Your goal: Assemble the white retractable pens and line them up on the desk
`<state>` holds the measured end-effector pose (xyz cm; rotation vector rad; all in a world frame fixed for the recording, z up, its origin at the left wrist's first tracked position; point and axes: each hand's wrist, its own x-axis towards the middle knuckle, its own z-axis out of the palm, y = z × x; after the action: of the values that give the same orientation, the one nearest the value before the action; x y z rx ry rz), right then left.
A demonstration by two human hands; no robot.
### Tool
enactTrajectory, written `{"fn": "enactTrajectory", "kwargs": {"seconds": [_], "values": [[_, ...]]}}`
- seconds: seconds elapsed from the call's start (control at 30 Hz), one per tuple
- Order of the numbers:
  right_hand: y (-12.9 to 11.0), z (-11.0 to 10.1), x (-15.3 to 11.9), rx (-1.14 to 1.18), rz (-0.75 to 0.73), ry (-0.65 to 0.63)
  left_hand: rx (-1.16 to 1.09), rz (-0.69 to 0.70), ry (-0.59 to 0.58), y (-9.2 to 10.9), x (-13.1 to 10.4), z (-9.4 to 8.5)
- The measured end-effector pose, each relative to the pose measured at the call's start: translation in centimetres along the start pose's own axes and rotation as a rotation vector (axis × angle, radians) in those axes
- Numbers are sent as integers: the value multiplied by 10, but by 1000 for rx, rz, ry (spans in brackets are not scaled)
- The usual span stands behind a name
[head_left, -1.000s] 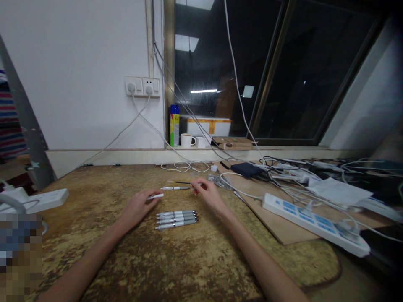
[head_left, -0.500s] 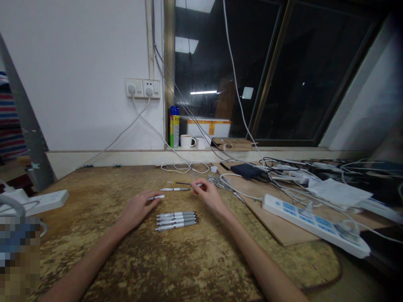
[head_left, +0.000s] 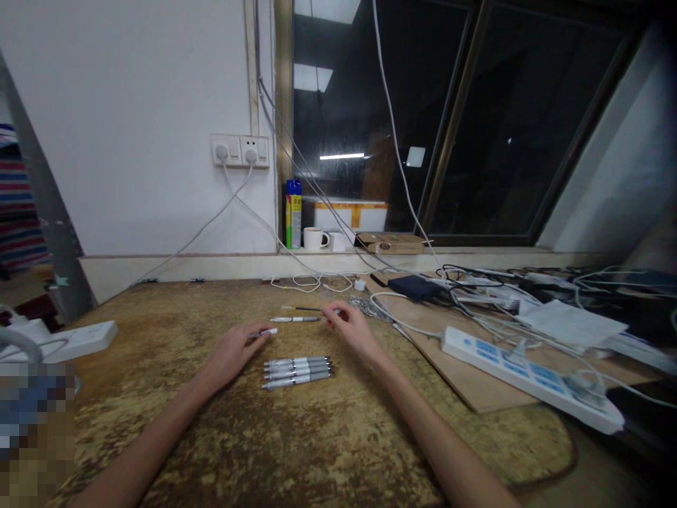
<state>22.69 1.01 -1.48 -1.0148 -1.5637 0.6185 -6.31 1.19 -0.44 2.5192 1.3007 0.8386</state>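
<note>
My left hand (head_left: 236,351) has its fingers closed on a white pen part (head_left: 267,331), whose pale end sticks out to the right. My right hand (head_left: 343,321) is pinched at the right end of a thin dark refill (head_left: 307,308) with a yellowish tip pointing left. Just below that refill lies a white and grey pen (head_left: 295,319), its right end close to my right fingertips. Nearer to me, between my forearms, several white and grey pens (head_left: 297,372) lie side by side on the worn wooden table (head_left: 254,444).
A white power strip (head_left: 529,377) rests across a brown board (head_left: 470,388) at right, amid tangled cables. Another power strip (head_left: 84,340) sits at the left edge. Small clear packets (head_left: 362,305) lie beyond my right hand. A mug (head_left: 313,238) and spray can (head_left: 293,215) stand on the sill.
</note>
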Motion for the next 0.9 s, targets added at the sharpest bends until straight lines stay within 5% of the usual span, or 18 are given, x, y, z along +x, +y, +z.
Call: {"fn": "enactTrajectory", "kwargs": {"seconds": [0.9], "values": [[2, 0, -1, -14, -16, 12, -211, -58, 62, -10, 4, 4]]}}
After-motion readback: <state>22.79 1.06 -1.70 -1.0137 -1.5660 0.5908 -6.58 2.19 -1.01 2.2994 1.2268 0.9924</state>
